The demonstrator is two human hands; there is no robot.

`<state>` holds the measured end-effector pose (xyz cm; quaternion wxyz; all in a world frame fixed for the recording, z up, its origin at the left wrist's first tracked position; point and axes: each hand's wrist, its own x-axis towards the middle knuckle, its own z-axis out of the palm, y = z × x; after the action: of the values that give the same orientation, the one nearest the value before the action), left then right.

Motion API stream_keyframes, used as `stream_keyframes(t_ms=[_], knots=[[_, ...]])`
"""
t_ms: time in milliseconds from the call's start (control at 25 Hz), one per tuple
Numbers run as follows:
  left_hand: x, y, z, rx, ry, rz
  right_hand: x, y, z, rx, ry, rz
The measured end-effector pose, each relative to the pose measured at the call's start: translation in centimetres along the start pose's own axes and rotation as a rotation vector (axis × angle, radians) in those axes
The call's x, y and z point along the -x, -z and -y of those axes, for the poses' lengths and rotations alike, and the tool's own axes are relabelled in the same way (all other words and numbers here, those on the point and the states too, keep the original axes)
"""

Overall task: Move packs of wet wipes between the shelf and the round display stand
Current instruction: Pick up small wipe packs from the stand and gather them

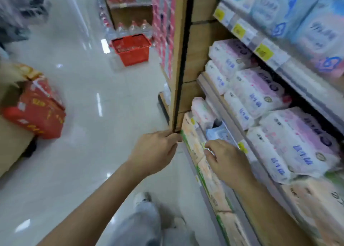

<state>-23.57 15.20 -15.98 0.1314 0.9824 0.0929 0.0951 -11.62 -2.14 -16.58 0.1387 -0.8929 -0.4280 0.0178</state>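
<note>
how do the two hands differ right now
The left hand grips the edge of the end panel, while the right hand hangs over the peach packs on the low shelf, fingers curled; whether it holds anything is unclear. The left hand is beside the aisle, the right hand in front of the shelves. Both are bare, backs up.

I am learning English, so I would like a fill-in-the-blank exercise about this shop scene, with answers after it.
1. The basket on the floor is ____.
2. The top shelf's packs are mostly light ____.
3. The right hand reaches over the peach packs; the ____ one is at the edge of the wooden panel.
Missing words: red; blue; left.
</note>
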Motion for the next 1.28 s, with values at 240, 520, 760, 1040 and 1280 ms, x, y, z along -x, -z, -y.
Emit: stream_keyframes(t_ms=[240,520,760,1040,1280], knots=[[21.3,1.6,9.8,0.055,0.787,0.024,-5.9,-8.0,17.9,-0.037,0.509,0.303],[40.7,3.1,20.3,0.127,1.225,-0.09,-6.7,-17.6,42.5,-0.071,0.86,0.497],[49.6,7.9,32.1,0.129,1.347,-0.123,-6.1,-26.1,52.3,0.07,0.811,0.701],[51.1,12.9,48.5,0.154,1.351,-0.175,-11.1,-33.3,60.9,0.139,0.742,0.855],[54.3,14.2,61.5,0.274,1.511,-0.155,-22.5,-38.9,79.1,0.124,0.846,0.851]])
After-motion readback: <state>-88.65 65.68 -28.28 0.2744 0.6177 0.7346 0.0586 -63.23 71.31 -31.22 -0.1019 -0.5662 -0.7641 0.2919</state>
